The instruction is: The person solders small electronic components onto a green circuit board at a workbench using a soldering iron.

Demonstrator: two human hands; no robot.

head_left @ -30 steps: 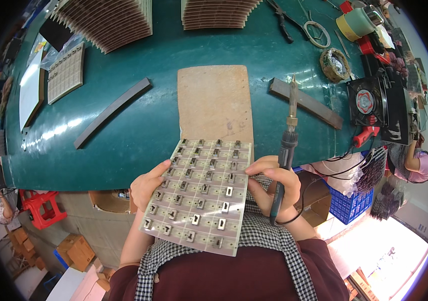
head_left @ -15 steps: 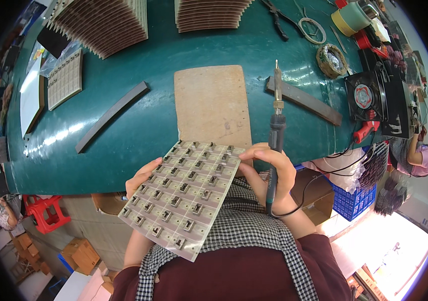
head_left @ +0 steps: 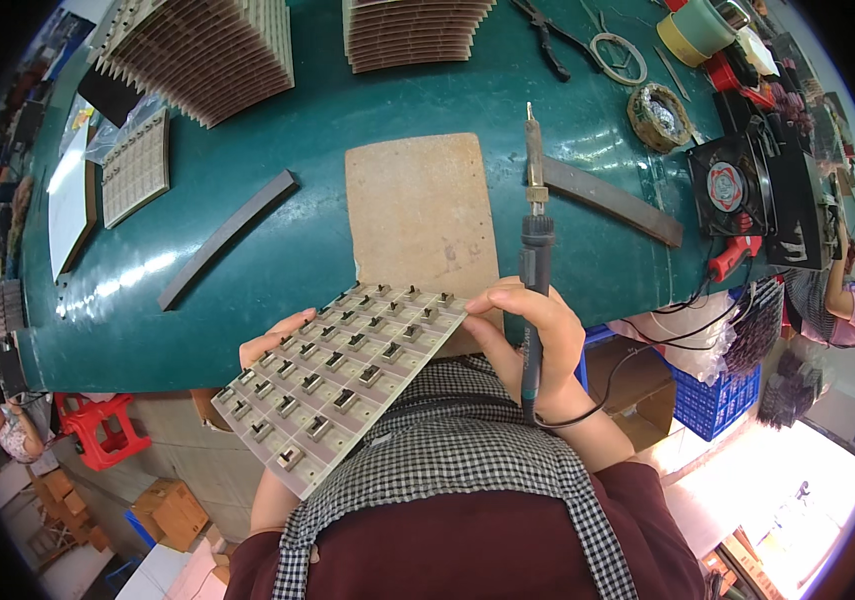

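Observation:
A circuit board panel with rows of small slide switches is held tilted over my lap. My left hand grips its far left edge, with part of the fingers hidden behind the panel. At the far right corner, my right hand pinches the panel between thumb and fingertips. That same hand also carries a soldering iron, its tip pointing up and away from me. Just beyond the panel a tan board lies on the green table, partly covered by the panel's far edge.
Dark bars flank the tan board. Stacked panels stand at the back. Pliers, a tape ring, a round solder tin and a small fan occupy the right side. The iron's cable hangs beside my right wrist.
The panel has tipped flatter and shifted slightly left, its near corner higher in view. My right hand and the soldering iron have moved a little to the left with it.

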